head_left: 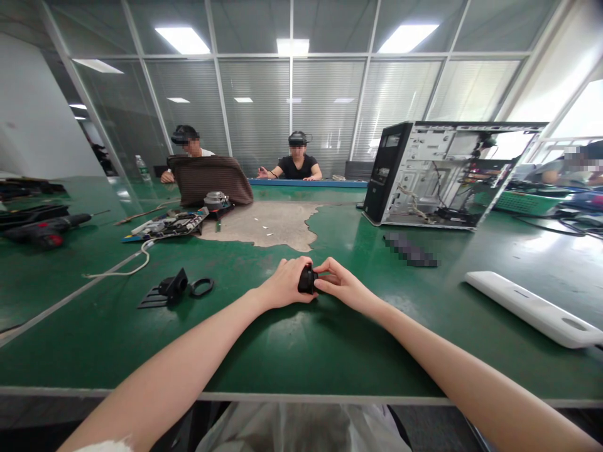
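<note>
Just above the green table, my left hand [288,282] is wrapped round a small black plastic part [306,280]. From the other side, my right hand [343,285] pinches the right end of that part between thumb and fingers. Its exact kind is hard to make out, as my fingers cover much of it. To the left lie a black bracket with slotted prongs [170,290] and a black ring [202,287], both apart from my hands.
An opened computer case [438,176] stands at the right, near a white power strip [532,307]. Circuit boards [169,225], a white cable [125,273] and a power drill [44,231] lie at the left. Two people sit across the green table [301,358]; another is at far right.
</note>
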{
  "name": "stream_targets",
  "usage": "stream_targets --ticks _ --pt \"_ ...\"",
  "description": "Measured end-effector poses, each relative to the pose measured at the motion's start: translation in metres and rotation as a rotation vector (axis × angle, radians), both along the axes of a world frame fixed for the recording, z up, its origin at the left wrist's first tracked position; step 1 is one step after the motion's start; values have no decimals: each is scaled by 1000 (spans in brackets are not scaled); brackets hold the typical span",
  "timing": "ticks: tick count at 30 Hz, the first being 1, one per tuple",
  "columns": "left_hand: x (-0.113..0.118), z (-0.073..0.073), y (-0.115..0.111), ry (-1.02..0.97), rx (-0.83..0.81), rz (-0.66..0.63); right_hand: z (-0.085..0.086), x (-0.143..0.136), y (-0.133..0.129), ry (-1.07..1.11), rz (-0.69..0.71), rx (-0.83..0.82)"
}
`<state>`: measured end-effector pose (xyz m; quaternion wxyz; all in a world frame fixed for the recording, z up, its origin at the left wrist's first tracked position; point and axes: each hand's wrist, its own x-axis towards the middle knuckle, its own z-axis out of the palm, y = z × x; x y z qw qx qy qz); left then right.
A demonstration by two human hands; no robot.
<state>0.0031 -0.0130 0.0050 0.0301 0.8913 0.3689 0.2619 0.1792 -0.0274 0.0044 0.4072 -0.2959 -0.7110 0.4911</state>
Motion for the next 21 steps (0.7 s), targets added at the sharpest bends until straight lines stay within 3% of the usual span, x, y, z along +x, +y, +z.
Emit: stream_targets --ticks 6,13,21 --pt "0 1 0 -1 6 -20 0 -4 2 -46 -92 -18" --pt "0 0 0 9 -14 -6 -1 0 1 -27 5 3" --pt "0 1 0 -9 -28 -7 0 -3 3 -48 -79 10"
